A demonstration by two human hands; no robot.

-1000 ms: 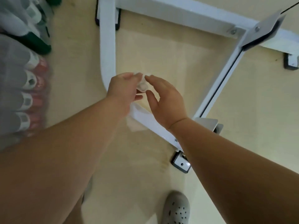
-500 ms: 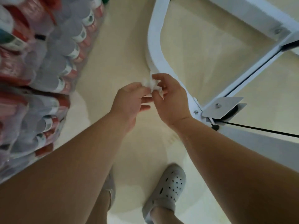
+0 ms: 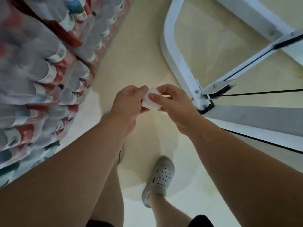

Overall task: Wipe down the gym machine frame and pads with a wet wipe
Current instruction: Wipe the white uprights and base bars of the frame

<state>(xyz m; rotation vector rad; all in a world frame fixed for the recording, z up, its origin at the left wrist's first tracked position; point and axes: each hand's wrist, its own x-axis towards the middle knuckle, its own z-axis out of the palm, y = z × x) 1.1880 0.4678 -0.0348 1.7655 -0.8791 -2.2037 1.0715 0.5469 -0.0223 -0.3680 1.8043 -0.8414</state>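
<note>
A small crumpled white wet wipe sits between both my hands, in mid-air above the floor. My left hand pinches its left side and my right hand pinches its right side with thumb and fingers. The white gym machine frame lies on the floor to the upper right, its curved tube bending down to a bolted corner foot. Neither hand touches the frame. No pads are in view.
Shrink-wrapped packs of bottled water are stacked along the left. A thin black cable runs right from the frame corner. My grey clog stands on the beige floor below my hands. A grey frame beam extends right.
My hands have come off the frame tube and drawn back toward me with the wipe. The view has shifted, so the frame now lies farther to the right.
</note>
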